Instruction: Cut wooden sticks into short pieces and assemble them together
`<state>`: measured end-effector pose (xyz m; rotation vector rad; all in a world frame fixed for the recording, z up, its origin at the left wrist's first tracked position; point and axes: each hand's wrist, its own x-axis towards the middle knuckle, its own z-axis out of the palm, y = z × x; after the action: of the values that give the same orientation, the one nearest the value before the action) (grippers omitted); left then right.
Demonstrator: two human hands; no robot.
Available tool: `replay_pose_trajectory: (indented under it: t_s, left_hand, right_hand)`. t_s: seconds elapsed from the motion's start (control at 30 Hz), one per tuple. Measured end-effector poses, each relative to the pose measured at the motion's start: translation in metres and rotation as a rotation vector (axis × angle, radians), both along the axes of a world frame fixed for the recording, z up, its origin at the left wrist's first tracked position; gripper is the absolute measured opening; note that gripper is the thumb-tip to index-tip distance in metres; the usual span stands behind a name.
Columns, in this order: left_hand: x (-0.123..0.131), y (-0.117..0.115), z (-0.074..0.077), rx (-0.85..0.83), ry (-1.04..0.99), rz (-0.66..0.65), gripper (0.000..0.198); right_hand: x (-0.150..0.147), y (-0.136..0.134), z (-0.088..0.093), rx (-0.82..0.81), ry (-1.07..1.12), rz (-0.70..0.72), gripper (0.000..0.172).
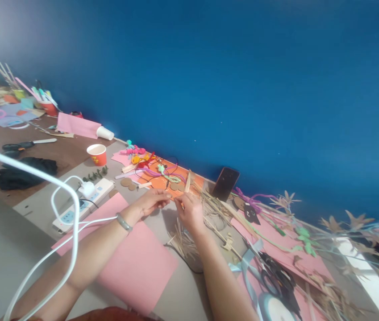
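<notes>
Both hands work close together, the left hand (154, 203) and right hand (189, 209) narrowed to fingertip pinches, nearly touching, a thin piece (172, 199) between them. Fine two-handed fingertip work is the step going on, I'd judge, and the next move, by my reckoning, calls for a light, even grip from each side and no hard tug.

Now the lie of things, biggest first! A blue wall (243, 89) rises beyond the far end of the pink sheet (142, 267), and that sheet is my landmark: my left forearm runs right across it. Grey tabletop (179, 303) shows at its right side. Past its far edge spreads an orange sheet (158, 183). Off to its left lies a power strip (65, 214), while a white cable (76, 214) loops up in front of my left arm. Just beside its right edge, by my right wrist, sits a bundle of straw-coloured strips (184, 243). Farther out to its right, a dark phone (225, 183) stands propped up.

And down to the smallest: that thin piece, just past the pink sheet's far edge, touching the fingertips of both hands. What it's made of, I can't tell; too fine, too blurred.
</notes>
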<state>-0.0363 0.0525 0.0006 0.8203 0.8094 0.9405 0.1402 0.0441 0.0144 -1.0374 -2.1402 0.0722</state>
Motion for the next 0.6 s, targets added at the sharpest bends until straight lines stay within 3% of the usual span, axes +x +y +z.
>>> replay_pose_trajectory:
  t_s: [0.1,0.23,0.4,0.6]
  left_hand:
    - [0.002,0.001,0.0,-0.008,-0.005,0.086,0.029]
    - [0.003,0.003,-0.003,-0.023,-0.055,0.183,0.03]
    - [0.006,0.002,-0.009,0.017,-0.015,0.077,0.028]
    - [0.007,0.0,-0.006,0.075,0.053,0.107,0.021]
  right_hand:
    - [-0.001,-0.001,0.003,0.015,-0.047,0.014,0.02]
    - [-0.002,-0.002,-0.002,-0.118,0.112,-0.082,0.02]
    - [-0.007,-0.004,-0.011,-0.257,0.273,-0.13,0.019]
    - [-0.011,-0.003,-0.011,-0.417,0.39,-0.07,0.024]
